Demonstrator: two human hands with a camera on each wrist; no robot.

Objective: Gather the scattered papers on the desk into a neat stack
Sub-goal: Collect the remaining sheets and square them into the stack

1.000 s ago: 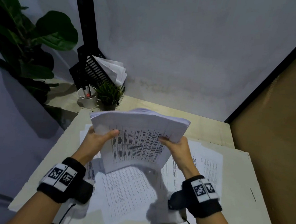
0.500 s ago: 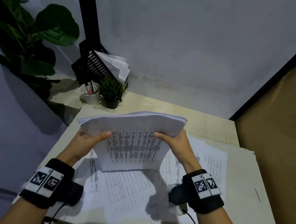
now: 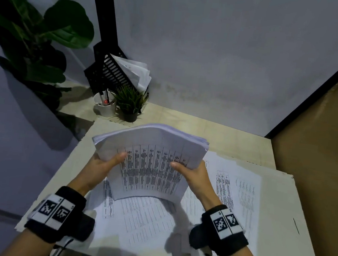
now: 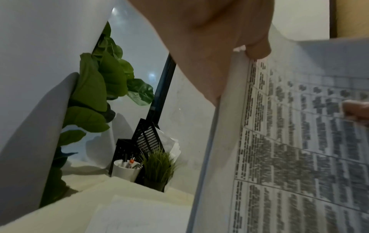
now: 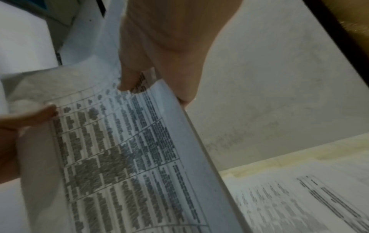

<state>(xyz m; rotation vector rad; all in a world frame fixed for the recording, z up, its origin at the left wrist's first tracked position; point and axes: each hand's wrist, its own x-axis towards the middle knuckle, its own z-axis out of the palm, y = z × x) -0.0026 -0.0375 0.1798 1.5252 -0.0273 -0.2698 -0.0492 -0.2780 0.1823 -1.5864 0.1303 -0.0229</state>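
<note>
A large-leaved plant (image 3: 38,37) stands far to the left of the held stack of papers (image 3: 150,159), beyond the desk's left edge. Behind the stack and to its left, in the desk's back corner, sit a black slatted file holder (image 3: 111,73) with loose sheets in it, a white cup (image 3: 104,105) with pens, and a small potted grass plant (image 3: 130,103), close together. The left hand (image 3: 102,166) grips the stack's left edge, thumb on the printed top sheet and the other fingers hidden underneath; the left wrist view shows the thumb tip (image 4: 257,50) pressed onto the margin beside the table print. The stack is lifted off the desk (image 3: 280,212), tilted with its far edge up and bowed across its width, its sheet edges unevenly aligned at the far right corner. The right hand (image 3: 192,176) clasps the stack's right edge the same way, thumb on top. Below and to the right of the stack, more printed sheets (image 3: 230,188) lie flat and overlapping on the desk. Both wrists wear black bands with coded markers.
</note>
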